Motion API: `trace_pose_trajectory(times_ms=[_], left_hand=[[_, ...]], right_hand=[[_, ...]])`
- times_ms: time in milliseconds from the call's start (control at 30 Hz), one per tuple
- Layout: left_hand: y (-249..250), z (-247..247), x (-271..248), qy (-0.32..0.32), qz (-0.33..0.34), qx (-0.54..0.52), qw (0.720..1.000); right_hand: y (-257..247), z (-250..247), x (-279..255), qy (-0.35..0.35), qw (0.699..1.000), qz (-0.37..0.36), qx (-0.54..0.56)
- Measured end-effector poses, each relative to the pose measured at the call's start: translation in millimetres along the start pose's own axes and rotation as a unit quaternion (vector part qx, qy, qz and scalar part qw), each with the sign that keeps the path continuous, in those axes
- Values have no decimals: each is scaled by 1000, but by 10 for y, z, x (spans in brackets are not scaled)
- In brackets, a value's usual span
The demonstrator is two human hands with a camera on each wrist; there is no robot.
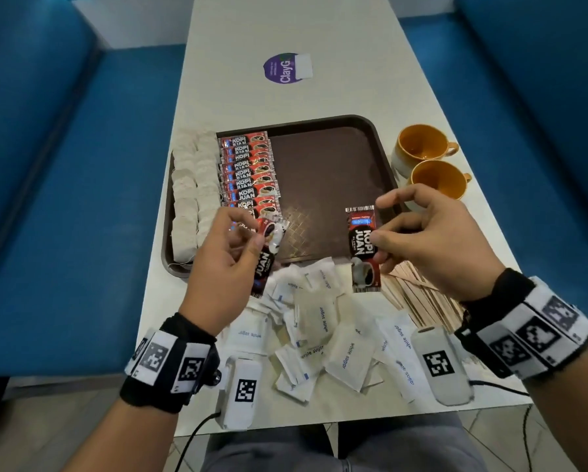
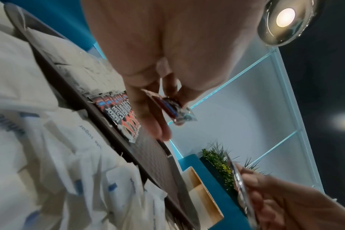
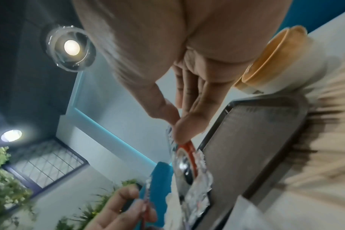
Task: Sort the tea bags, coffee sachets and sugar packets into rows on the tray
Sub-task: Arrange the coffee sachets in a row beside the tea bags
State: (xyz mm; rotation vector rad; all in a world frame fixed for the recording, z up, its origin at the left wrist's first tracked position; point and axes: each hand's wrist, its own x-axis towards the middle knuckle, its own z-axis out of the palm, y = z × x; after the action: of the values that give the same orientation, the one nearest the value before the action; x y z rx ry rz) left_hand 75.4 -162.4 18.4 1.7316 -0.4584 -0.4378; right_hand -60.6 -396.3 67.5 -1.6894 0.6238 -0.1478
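A: Foil sachets, one per hand. My left hand [image 1: 224,257] pinches a coffee sachet [image 1: 263,264] at the near end of the coffee row [image 1: 250,172]; my right hand [image 1: 432,240] pinches a second sachet [image 1: 364,248] over the brown tray [image 1: 326,165].

B: Risks?

A: Slick foil may slip, I judge. Setting one down could nudge the row or the tea bags [image 1: 193,185] beside it.

B: Obstacles?

A: Sugar packets [image 1: 323,335] heaped on the desk [image 1: 285,28] at the tray's near edge, stirrers [image 1: 425,298] and two cups [image 1: 425,155] to the right.

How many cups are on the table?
2. Both orange-lined cups stand right of the tray: the far cup and the near cup, the latter partly hidden behind the right hand.
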Motion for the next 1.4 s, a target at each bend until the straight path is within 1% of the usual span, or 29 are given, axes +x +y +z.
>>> trace_pose_trajectory(times_ms=[100, 200, 267, 367, 433, 500, 567, 633, 733, 833, 900, 967, 1067, 1167, 1267, 1333, 1400], left_hand=[[41, 35, -59, -47, -18, -4, 999], [30, 69, -93, -52, 2, 24, 998], [68, 83, -108, -42, -4, -12, 999], [148, 53, -141, -53, -20, -71, 996], [142, 1, -147, -65, -16, -46, 997], [107, -51, -148, -75, -18, -16, 997], [76, -103, -141, -56, -37, -21, 998], [70, -159, -130, -16, -56, -48, 997], [64, -225, -102, 45, -56, -103, 992], [50, -278, -64, 117, -58, -152, 980], [42, -304, -47, 142, -67, -180, 971], [31, -323, -35, 153, -73, -186, 968], [-3, -338, -35, 151, -76, -181, 969], [-48, -371, -43, 139, -78, -172, 972], [-81, -426, -43, 132, -75, -131, 980], [-99, -486, -21, 143, -63, -105, 982], [-121, -583, 17, 170, -50, -98, 979]], right_hand=[[-97, 136, -33, -42, 996, 2, 79], [-153, 281, -19, -81, 990, 8, 115], [-180, 376, 6, -107, 990, 7, 92], [-202, 522, 45, -130, 991, -14, 11], [-200, 610, 56, -148, 987, -30, -46], [-194, 686, 66, -164, 982, -41, -80], [-186, 753, 95, -158, 983, -44, -77], [-185, 808, 142, -135, 988, -42, -59], [-200, 875, 214, -113, 993, -24, -32], [-196, 914, 280, -133, 991, 3, -5], [-184, 951, 299, -162, 986, 19, 24], [-190, 1013, 297, -170, 984, 13, 52], [-192, 1066, 336, -122, 990, -11, 63], [-180, 1043, 429, -98, 994, -17, 42], [-187, 1009, 527, -106, 994, -36, -1], [-198, 988, 621, -91, 995, -46, -16], [-196, 972, 758, -65, 997, -46, -23]])
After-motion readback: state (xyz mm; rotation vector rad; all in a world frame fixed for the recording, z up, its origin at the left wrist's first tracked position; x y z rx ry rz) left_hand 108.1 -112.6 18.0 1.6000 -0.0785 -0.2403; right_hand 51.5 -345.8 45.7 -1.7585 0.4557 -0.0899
